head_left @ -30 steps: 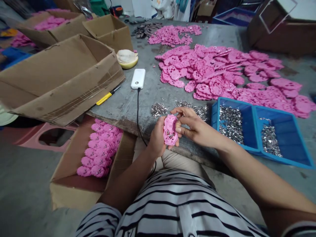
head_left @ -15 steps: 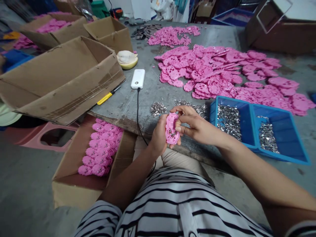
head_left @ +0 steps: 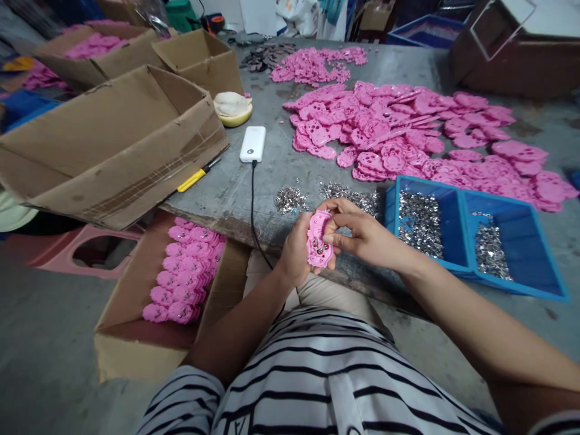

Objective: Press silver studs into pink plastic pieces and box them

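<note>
- Head view: left hand [head_left: 296, 251] grips a pink plastic casing [head_left: 318, 239], fingers curled behind it, just left of the blue tray [head_left: 462, 226].
- Right hand [head_left: 362, 238]: fingertips pinched on the casing's right edge.
- Loose metal contacts [head_left: 290, 199] lie left of the tray.

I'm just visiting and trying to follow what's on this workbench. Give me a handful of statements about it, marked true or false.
1. The left hand holds a pink plastic piece. True.
2. The right hand rests inside the blue tray. False: its fingers are at the pink piece, to the left of the tray.
3. Both tray compartments hold small silvery metal parts. True.
4. The white power bank has no cable. False: a black cable runs from it.
5. The cardboard box below the table edge is filled with metal parts. False: rows of pink pieces lie in it.
</note>
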The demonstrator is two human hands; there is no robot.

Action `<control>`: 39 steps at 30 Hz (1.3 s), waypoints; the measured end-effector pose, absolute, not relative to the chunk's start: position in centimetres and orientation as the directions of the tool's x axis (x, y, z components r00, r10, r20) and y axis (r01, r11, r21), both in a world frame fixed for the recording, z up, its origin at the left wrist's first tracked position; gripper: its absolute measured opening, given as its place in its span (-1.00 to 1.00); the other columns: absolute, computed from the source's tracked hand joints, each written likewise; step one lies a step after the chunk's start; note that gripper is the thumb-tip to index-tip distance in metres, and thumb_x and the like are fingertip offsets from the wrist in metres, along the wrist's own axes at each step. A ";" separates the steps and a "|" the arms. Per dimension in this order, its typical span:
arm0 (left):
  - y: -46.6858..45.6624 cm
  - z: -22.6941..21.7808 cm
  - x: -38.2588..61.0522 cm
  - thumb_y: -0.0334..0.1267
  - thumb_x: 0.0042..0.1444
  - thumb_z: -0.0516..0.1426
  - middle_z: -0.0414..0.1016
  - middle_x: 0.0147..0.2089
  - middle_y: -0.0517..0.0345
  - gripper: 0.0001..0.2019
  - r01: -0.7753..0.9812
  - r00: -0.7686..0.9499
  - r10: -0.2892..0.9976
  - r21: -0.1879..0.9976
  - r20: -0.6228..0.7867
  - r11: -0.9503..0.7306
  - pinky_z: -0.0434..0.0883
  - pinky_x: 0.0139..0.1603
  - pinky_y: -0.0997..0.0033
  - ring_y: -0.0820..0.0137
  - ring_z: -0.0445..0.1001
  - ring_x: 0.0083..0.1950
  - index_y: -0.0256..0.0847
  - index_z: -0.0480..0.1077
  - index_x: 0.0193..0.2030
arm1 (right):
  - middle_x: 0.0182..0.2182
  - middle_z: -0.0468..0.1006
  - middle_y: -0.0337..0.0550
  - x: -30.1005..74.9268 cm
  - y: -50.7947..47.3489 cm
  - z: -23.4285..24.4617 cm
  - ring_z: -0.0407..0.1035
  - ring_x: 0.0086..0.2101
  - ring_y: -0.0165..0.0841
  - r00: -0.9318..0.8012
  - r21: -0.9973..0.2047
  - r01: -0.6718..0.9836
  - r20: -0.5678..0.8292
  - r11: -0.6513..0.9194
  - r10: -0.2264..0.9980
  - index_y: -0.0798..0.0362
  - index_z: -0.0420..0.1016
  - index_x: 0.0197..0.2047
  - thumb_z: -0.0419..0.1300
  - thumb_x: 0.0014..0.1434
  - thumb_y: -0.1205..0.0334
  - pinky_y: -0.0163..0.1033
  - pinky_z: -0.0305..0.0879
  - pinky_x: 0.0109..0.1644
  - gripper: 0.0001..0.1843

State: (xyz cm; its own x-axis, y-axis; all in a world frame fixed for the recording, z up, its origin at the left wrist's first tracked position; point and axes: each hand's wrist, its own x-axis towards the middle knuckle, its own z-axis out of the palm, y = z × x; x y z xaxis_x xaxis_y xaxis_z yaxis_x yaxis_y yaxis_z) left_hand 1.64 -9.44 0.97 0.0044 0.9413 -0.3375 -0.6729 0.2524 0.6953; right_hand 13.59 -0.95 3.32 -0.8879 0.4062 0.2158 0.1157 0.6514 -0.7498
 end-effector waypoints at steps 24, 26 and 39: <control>-8.5 0.2 0.6 -0.19 0.26 -0.15 0.43 -0.57 0.04 -0.66 -0.762 -0.114 0.841 0.590 -0.529 0.268 0.31 -0.65 0.51 0.32 0.52 -0.52 -0.32 0.35 -0.32 | -0.06 0.47 -0.04 14.1 -1.3 0.8 0.36 -0.04 -0.20 -0.604 -0.798 0.270 0.295 0.538 0.740 0.02 0.43 -0.39 0.17 0.17 0.23 -0.02 0.31 -0.01 -0.89; -8.3 0.3 0.3 -0.22 0.26 -0.17 0.48 -0.51 -0.04 -0.65 -0.813 -0.117 0.801 0.520 -0.587 0.262 0.46 -0.45 0.35 0.26 0.56 -0.40 -0.32 0.35 -0.34 | -0.12 0.50 -0.05 14.2 -1.3 0.2 0.38 -0.11 -0.22 -0.575 -0.825 0.269 0.276 0.497 0.770 0.02 0.42 -0.41 0.18 0.16 0.23 -0.06 0.32 -0.08 -0.88; -8.5 1.3 0.3 -0.32 0.24 -0.12 0.36 -0.41 0.12 -0.72 -0.944 -0.044 0.850 0.300 -0.525 0.137 0.30 -0.43 0.55 0.48 0.36 -0.40 -0.26 0.32 -0.42 | -0.25 0.49 -0.04 12.7 -2.8 -1.8 0.35 -0.20 -0.19 -0.673 -0.633 0.329 0.364 0.701 0.644 -0.01 0.45 -0.34 0.15 0.17 0.29 -0.03 0.32 -0.13 -0.93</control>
